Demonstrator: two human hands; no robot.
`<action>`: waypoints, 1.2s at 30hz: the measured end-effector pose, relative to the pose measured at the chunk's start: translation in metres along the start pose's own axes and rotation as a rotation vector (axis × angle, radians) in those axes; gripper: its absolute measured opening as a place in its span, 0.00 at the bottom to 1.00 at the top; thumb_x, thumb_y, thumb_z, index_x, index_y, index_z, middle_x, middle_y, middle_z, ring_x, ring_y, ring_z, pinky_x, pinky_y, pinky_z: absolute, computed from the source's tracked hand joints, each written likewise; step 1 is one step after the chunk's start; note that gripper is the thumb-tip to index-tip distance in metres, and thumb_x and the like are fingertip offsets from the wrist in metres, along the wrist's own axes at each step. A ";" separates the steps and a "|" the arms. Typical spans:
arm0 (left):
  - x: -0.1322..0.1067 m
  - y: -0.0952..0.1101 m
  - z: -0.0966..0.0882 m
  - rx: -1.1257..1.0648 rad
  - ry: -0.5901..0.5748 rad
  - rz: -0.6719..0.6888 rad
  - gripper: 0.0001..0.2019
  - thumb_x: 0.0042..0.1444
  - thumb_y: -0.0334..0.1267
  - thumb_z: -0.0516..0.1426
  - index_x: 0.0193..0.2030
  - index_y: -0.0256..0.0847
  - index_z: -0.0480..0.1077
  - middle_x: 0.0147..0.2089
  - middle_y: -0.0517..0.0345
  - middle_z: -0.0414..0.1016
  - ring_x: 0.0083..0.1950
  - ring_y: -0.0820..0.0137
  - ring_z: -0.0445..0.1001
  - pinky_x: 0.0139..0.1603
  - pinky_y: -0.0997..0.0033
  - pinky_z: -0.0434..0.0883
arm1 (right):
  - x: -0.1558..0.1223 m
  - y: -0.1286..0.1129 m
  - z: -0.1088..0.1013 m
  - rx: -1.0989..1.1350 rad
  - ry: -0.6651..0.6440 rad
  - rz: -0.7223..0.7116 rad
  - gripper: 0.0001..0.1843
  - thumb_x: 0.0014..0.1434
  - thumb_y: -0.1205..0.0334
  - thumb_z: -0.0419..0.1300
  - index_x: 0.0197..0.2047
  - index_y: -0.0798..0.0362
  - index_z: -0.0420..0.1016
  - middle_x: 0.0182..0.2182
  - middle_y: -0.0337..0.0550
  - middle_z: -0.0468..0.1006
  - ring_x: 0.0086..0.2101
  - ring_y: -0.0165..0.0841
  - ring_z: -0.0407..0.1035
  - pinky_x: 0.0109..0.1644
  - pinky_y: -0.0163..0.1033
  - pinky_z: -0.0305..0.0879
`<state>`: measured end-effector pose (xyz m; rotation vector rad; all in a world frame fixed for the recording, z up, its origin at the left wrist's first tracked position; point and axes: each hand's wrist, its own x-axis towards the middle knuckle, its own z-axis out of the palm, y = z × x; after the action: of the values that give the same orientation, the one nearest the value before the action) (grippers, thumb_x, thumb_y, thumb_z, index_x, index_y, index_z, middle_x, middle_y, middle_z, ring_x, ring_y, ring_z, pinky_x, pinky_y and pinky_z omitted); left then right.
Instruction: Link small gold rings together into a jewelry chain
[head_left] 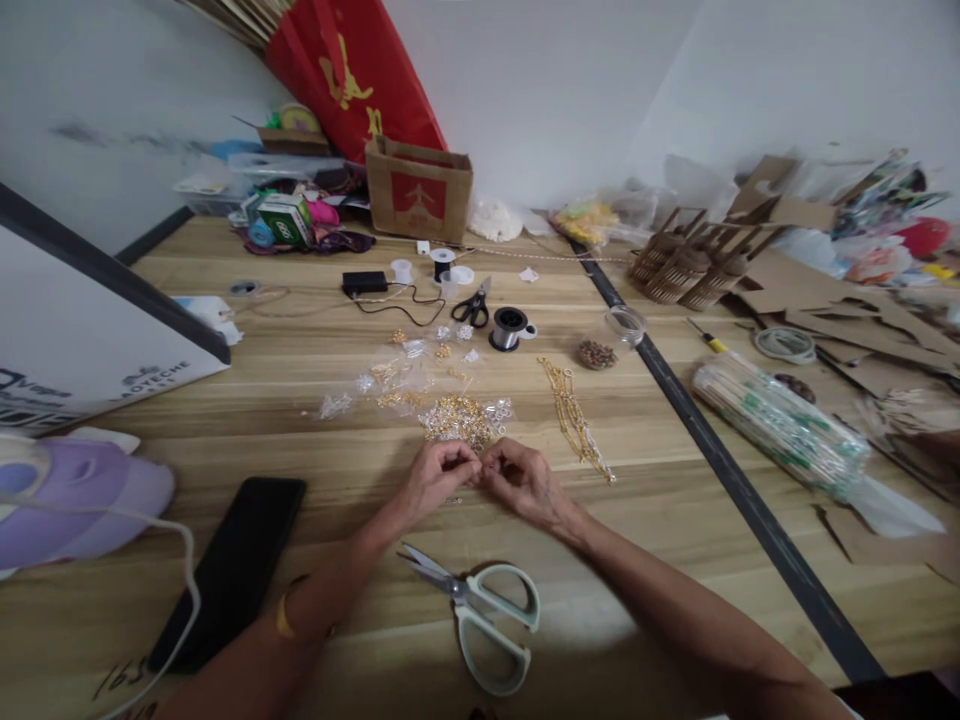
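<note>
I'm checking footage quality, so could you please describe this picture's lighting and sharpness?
Head view: dim, soft light, with a diffuse shadow beside the bare right forearm; head view again: the gold-and-silver heap of small shiny pieces looks smeared.

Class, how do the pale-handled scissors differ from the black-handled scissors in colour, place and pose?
The pale scissors have whitish handles, the black scissors black ones. The pale scissors lie nearer the viewer than the left hand and right hand; the black scissors beyond both, beside a spool. In the picture, the pale scissors point up-left, the black scissors up-right. Both lie on the table.
</note>
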<state>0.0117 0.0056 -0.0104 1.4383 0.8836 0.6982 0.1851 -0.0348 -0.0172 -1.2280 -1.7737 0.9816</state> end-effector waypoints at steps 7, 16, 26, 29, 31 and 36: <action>0.000 0.001 -0.003 0.028 -0.020 0.001 0.10 0.50 0.40 0.58 0.25 0.35 0.70 0.23 0.58 0.71 0.27 0.73 0.69 0.31 0.74 0.67 | 0.001 0.000 -0.003 0.024 -0.030 0.003 0.09 0.60 0.59 0.57 0.32 0.55 0.71 0.26 0.39 0.71 0.26 0.27 0.62 0.28 0.32 0.56; -0.001 0.005 -0.005 0.121 -0.053 0.045 0.09 0.51 0.37 0.57 0.24 0.35 0.70 0.23 0.60 0.69 0.26 0.75 0.66 0.29 0.77 0.63 | 0.001 0.000 -0.003 0.083 -0.052 0.034 0.09 0.59 0.58 0.58 0.32 0.55 0.70 0.27 0.38 0.71 0.26 0.27 0.62 0.29 0.31 0.57; 0.001 0.002 -0.003 0.025 -0.055 -0.039 0.06 0.48 0.35 0.59 0.27 0.34 0.71 0.25 0.58 0.72 0.28 0.73 0.69 0.31 0.75 0.66 | 0.002 -0.007 -0.005 0.242 -0.050 0.119 0.11 0.58 0.56 0.58 0.30 0.55 0.68 0.25 0.37 0.68 0.27 0.27 0.61 0.29 0.32 0.55; 0.001 0.003 -0.002 0.013 -0.029 -0.049 0.05 0.47 0.34 0.60 0.27 0.34 0.72 0.25 0.59 0.73 0.29 0.73 0.69 0.31 0.76 0.65 | 0.002 -0.006 -0.005 0.295 -0.039 0.165 0.12 0.57 0.55 0.58 0.30 0.55 0.68 0.23 0.36 0.66 0.25 0.26 0.58 0.28 0.31 0.53; 0.000 0.005 0.000 0.016 -0.005 -0.036 0.04 0.46 0.34 0.60 0.27 0.34 0.72 0.25 0.59 0.73 0.28 0.74 0.69 0.31 0.76 0.65 | 0.002 -0.005 -0.004 0.304 -0.035 0.178 0.12 0.57 0.54 0.58 0.30 0.55 0.68 0.23 0.36 0.65 0.25 0.26 0.58 0.28 0.31 0.53; -0.001 0.009 0.004 0.070 0.077 -0.004 0.02 0.46 0.31 0.58 0.25 0.35 0.71 0.25 0.59 0.73 0.29 0.73 0.70 0.32 0.76 0.67 | 0.002 -0.005 -0.003 0.291 -0.008 0.151 0.13 0.57 0.54 0.58 0.30 0.55 0.68 0.24 0.37 0.66 0.26 0.27 0.58 0.28 0.32 0.54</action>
<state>0.0155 0.0025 -0.0016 1.4787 0.9793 0.7300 0.1856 -0.0332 -0.0111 -1.1829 -1.4962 1.2830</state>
